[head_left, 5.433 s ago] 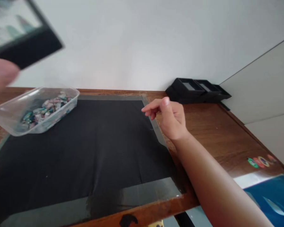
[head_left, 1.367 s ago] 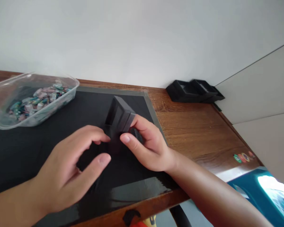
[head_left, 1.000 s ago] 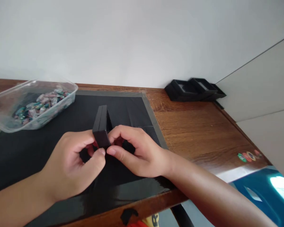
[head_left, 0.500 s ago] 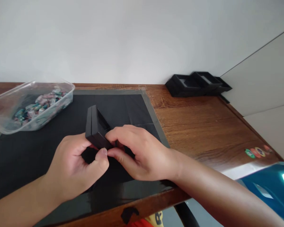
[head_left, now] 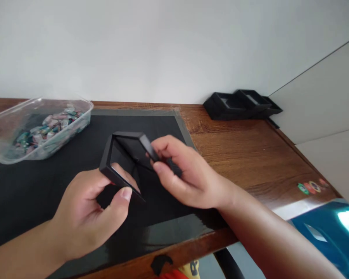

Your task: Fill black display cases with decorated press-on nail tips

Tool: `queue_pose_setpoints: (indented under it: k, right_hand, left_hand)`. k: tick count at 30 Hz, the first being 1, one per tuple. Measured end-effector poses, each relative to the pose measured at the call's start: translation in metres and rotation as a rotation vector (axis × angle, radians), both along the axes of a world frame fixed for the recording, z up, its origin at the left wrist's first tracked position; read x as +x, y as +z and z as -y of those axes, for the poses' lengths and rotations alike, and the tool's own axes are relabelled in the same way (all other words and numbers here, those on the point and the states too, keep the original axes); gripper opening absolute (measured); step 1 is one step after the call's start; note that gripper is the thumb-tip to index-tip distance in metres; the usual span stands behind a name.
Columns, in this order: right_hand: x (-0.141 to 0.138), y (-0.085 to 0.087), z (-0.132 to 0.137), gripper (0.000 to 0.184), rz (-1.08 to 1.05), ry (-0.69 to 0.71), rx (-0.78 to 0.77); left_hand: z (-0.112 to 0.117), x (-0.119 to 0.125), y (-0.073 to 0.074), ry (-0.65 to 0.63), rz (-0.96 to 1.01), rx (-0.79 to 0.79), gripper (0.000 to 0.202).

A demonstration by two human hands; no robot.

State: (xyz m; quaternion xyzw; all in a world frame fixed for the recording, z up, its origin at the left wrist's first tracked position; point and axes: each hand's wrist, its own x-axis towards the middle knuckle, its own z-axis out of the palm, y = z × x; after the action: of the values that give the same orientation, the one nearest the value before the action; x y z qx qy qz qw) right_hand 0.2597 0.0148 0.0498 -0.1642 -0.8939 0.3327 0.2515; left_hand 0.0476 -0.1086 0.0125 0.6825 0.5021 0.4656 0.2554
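Observation:
A small black box [head_left: 106, 158] is spread apart like a book above the dark mat, its two shallow rimmed halves meeting at the top. My left hand [head_left: 88, 211] grips the lower left half between thumb and fingers. Glossy, film-like material inside that half shows a reflection of fingers. On the other side, my right hand [head_left: 189, 174] pinches the outer rim of the right half with thumb and forefinger. Nothing is visible inside the halves apart from the dark lining. Some of my fingertips are hidden behind the box.
A clear plastic tub [head_left: 87, 116] of small wrapped pieces stands at the left on the black mat [head_left: 46, 186]. Several open black boxes [head_left: 229, 108] sit by the wall at the back right. Round stickers [head_left: 314, 187] mark the wooden table [head_left: 235, 147] near a blue chair-like surface [head_left: 320, 232].
The black box was closed and has been opened. My right hand has moved up and right with one half, while my left hand stays almost in place on the other.

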Motion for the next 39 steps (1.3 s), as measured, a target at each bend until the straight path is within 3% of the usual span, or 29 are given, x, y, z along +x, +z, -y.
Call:
queue_pose_setpoints:
  k: [3, 6, 11, 17, 25, 31, 39]
  right_hand:
    - [0.007, -0.008, -0.015, 0.015, -0.134, -0.195, 0.144]
    - [0.012, -0.016, -0.028, 0.022, -0.261, -0.316, 0.231]
    - [0.013, -0.014, -0.036, 0.026, -0.257, -0.354, 0.391]
    - [0.015, -0.007, -0.041, 0.028, -0.173, -0.381, 0.492]
    - [0.015, -0.014, -0.049, 0.023, -0.193, -0.338, 0.415]
    - [0.013, -0.017, -0.05, 0.022, -0.214, -0.334, 0.313]
    - [0.013, -0.022, -0.05, 0.022, -0.194, -0.406, 0.24]
  left_hand:
    - [0.003, -0.004, -0.006, -0.055, 0.015, -0.004, 0.018]
    - [0.003, -0.002, -0.011, -0.027, -0.021, -0.058, 0.021]
    - [-0.001, -0.002, -0.016, 0.041, -0.035, -0.236, 0.036]
    - [-0.006, -0.027, -0.02, 0.143, -0.114, -0.245, 0.033]
    - [0.002, -0.013, 0.0, 0.244, -0.098, -0.334, 0.034]
    - [0.004, -0.012, -0.001, 0.256, -0.153, -0.29, 0.034]
    - [0.002, -0.009, 0.001, 0.242, -0.263, -0.25, 0.02]
